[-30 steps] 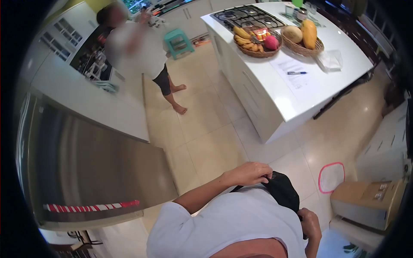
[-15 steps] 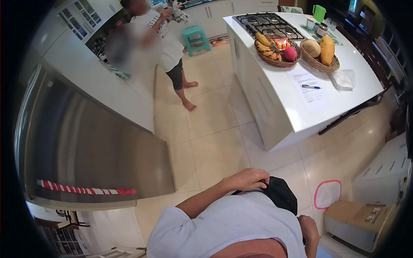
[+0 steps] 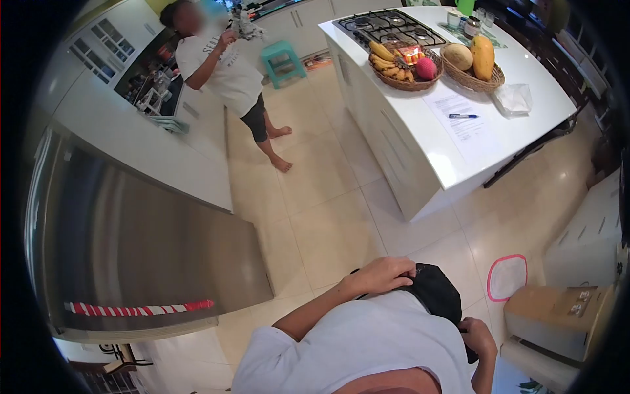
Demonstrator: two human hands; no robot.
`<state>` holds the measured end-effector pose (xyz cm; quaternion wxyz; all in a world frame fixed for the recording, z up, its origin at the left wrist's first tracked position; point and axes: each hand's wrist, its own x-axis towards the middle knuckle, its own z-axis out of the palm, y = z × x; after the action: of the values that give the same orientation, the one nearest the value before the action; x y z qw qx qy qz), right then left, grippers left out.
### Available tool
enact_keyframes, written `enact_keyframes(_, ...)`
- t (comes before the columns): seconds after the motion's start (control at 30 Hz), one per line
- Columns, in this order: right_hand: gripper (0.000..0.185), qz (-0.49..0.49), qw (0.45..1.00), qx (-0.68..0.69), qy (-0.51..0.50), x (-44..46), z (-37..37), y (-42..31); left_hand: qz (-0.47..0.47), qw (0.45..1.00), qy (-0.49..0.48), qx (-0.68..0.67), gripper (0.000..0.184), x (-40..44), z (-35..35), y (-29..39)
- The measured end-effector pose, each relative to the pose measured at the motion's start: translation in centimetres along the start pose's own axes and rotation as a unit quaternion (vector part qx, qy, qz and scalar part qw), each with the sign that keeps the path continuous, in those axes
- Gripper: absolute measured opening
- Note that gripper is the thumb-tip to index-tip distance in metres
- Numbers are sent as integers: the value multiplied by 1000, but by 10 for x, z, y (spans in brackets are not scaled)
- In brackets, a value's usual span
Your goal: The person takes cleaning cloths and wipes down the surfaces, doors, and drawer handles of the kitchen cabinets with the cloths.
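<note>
My left hand (image 3: 387,274) rests at the front of my waist, its fingers curled on the edge of a black cloth or garment (image 3: 436,289) below my white shirt (image 3: 367,341). At my right side, my right hand (image 3: 478,336) is closed at the lower edge of the same black item. A small dark piece shows by its fingers, too hidden to name.
A white island (image 3: 453,164) carries a stove (image 3: 387,29), fruit baskets (image 3: 407,82), a paper (image 3: 459,128) and a pen (image 3: 463,116). Another person (image 3: 226,79) stands by a green stool (image 3: 283,62). A steel fridge (image 3: 157,243) is left, a cardboard box (image 3: 551,308) right.
The view has shifted slightly between frames. The other person's raised arm has changed position. Both my hands stay at the black item, my right hand showing a little more.
</note>
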<state>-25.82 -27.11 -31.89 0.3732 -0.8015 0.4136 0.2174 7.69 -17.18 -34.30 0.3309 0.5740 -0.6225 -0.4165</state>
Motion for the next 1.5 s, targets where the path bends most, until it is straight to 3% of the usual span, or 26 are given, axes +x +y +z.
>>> enact_keyframes(0.23,20,18,997,39,58,-8,0,0,18,998,-55,-7,25,13,0,19)
enact_keyframes(0.4,19,108,991,-31,73,-23,8,30,107,989,-99,31,31,38,15,32)
enact_keyframes(0.53,24,121,987,18,105,-42,7,30,137,982,-122,53,31,54,24,45)
enact_keyframes(0.7,29,216,969,117,13,-58,0,2,110,983,-141,50,26,60,45,40)
enact_keyframes(0.83,34,166,974,153,24,-55,31,17,98,981,-160,46,23,68,47,42)
enact_keyframes(0.9,35,116,979,131,101,-58,53,22,121,978,-167,11,22,67,49,43)
enact_keyframes(1.0,34,143,971,187,42,-57,52,12,155,974,-164,15,21,64,50,37)
enact_keyframes(1.03,34,108,977,175,64,-53,65,24,169,973,-159,10,22,65,51,33)
enact_keyframes(1.13,28,159,929,330,49,-51,72,27,199,969,-145,9,22,65,50,27)
enact_keyframes(1.37,18,162,969,176,59,-47,49,21,177,970,-161,39,22,65,44,23)
enact_keyframes(1.47,16,111,976,168,79,-50,30,12,177,972,-150,32,22,61,42,21)
enact_keyframes(1.5,13,136,968,193,81,-49,29,15,176,974,-140,29,23,60,43,20)
